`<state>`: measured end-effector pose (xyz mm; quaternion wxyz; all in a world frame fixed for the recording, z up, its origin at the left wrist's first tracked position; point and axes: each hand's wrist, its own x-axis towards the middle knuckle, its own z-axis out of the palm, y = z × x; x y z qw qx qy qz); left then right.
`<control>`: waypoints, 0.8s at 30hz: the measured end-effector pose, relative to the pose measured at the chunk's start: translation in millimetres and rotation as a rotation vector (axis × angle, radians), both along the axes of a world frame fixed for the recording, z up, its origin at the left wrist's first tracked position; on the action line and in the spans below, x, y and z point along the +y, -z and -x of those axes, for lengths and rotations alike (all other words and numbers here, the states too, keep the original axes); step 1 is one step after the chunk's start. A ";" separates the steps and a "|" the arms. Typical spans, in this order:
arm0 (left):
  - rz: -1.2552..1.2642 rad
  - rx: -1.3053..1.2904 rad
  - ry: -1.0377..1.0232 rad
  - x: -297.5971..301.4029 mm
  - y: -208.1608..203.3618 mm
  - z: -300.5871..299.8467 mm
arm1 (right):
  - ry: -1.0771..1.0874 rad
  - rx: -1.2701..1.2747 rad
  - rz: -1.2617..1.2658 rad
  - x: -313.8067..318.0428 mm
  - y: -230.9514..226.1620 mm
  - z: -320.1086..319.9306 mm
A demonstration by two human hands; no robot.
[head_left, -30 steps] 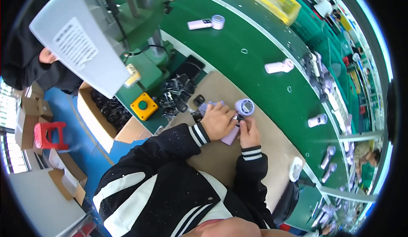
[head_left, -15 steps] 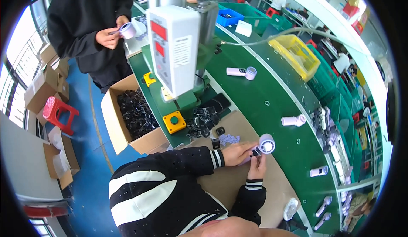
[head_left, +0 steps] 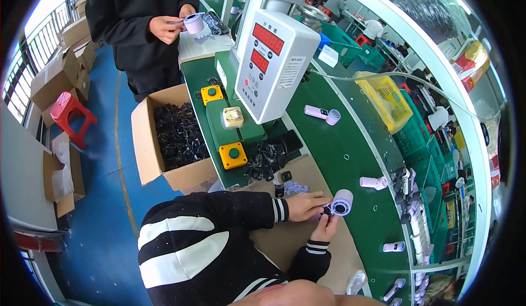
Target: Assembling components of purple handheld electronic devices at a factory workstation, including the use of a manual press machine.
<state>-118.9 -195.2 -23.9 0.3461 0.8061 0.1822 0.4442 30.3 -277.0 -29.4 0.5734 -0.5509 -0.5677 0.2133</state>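
Note:
A lilac handheld fan (head_left: 342, 200) is held over the brown work mat, its round head pointing away to the right. My left hand (head_left: 307, 206) reaches in from the left, fingers closed on the handle side of the fan. Just below, my right hand (head_left: 325, 228) grips the same handle with its thumb and fingers. A small black part (head_left: 327, 210) shows between the fingers at the handle; whether it is fixed there I cannot tell. Small lilac pieces (head_left: 296, 187) and a black square part (head_left: 286, 176) lie beside my left wrist.
A white press machine (head_left: 274, 64) with yellow button boxes (head_left: 233, 155) stands ahead. Clear black-edged parts (head_left: 266, 160) are heaped nearby, and a carton (head_left: 147, 141) of dark parts sits left. Lilac fans (head_left: 373, 182) lie along the green belt (head_left: 359, 218). A co-worker (head_left: 145, 26) stands far left.
My view has swung, so the press machine appears farther right. The fan's head has turned, its white grille face giving way to a dark-centred ring. Both hands stay on it.

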 end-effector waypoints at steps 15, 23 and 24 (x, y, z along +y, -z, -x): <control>0.056 0.016 0.025 -3.8 -8.5 -5.0 | 0.106 0.068 0.051 -6.9 1.8 4.1; 0.043 -0.139 -0.006 -1.8 2.9 -7.0 | -0.039 0.199 -0.004 -6.1 6.0 16.3; 0.026 -0.142 -0.002 2.9 0.7 -2.2 | -0.053 0.194 -0.021 -7.3 7.1 20.2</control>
